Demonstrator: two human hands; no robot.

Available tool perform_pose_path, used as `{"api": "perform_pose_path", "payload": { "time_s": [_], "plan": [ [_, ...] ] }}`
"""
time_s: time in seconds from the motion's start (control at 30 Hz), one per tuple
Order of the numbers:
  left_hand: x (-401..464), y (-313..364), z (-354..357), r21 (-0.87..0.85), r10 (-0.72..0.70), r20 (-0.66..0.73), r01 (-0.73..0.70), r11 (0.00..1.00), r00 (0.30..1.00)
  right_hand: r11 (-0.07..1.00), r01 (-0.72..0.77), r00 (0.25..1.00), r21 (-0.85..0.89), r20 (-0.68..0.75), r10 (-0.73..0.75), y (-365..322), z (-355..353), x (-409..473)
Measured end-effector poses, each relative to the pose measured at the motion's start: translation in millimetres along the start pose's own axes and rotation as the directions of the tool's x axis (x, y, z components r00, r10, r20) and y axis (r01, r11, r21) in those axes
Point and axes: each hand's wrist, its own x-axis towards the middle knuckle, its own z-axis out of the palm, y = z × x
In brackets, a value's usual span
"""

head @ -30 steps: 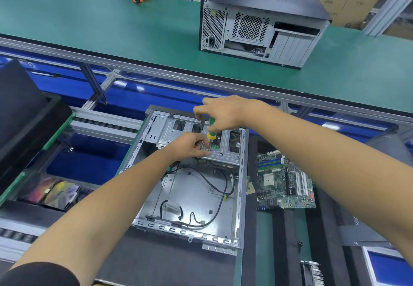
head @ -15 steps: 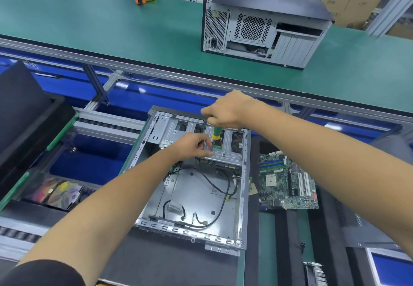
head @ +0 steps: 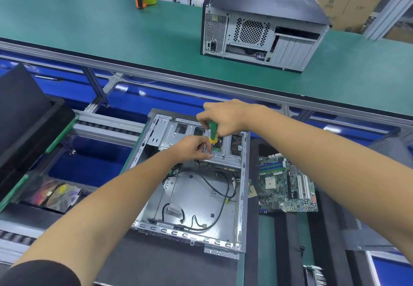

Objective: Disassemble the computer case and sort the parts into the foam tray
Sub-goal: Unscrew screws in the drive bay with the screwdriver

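Open computer case [head: 192, 196] centre, motherboard [head: 288, 187] out at 3 o'clock. Right hand [head: 225, 116] grips screwdriver [head: 212, 132] upright; left hand [head: 192, 148] pinches at its tip on drive cage [head: 225, 151]. Risk: bit slips, screw falls among cables.

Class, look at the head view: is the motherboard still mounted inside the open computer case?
No: the motherboard lies outside the open case, to its right, and the case floor shows only loose cables.

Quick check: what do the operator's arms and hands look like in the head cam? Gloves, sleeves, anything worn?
No gloves: the left hand and right hand are bare. Both forearms are uncovered, with no watch, ring or wrist strap visible. A dark short sleeve shows at the left upper arm; the right sleeve is out of frame.
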Motion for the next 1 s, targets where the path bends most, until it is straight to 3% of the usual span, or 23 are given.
{"api": "perform_pose_path", "payload": {
  "time_s": [0.23,0.4,0.67,0.77,0.87,0.93,1.0],
  "plan": [
    [6.7,8.6,-9.0,0.155,0.039,0.149,-0.062,0.986,0.988,0.998,0.068,0.994,-0.001,-0.089,-0.068,8.8,2.3,-1.9],
    [13.7,18.4,-12.4,0.338,0.039,0.268,-0.132,0.932,0.963,0.999,0.022,0.991,0.031,-0.132,-0.018,18.5,-5.7,-10.3],
    [16.6,27.9,-6.3,0.521,-0.029,0.261,-0.115,0.846,0.965,0.999,-0.025,0.993,0.036,-0.111,0.029,32.4,5.9,-23.4],
    [18.7,28.9,-3.1,0.394,-0.045,0.194,-0.036,0.918,0.98,0.998,-0.035,0.995,0.056,-0.095,0.04,36.0,9.7,-25.8],
    [23.2,33.0,-0.6,0.06,-0.107,0.016,0.106,0.993,0.994,0.996,-0.037,0.996,0.075,-0.083,0.043,39.6,13.6,-27.9],
    [24.9,37.9,2.3,-0.29,-0.171,-0.052,0.149,0.945,0.984,0.996,-0.035,0.996,0.087,-0.075,0.042,41.5,16.1,-29.2],
    [26.7,42.6,6.8,-0.533,-0.244,-0.042,0.185,0.826,0.969,0.995,-0.037,0.997,0.091,-0.067,0.043,43.1,17.8,-30.4]
  ]
}}
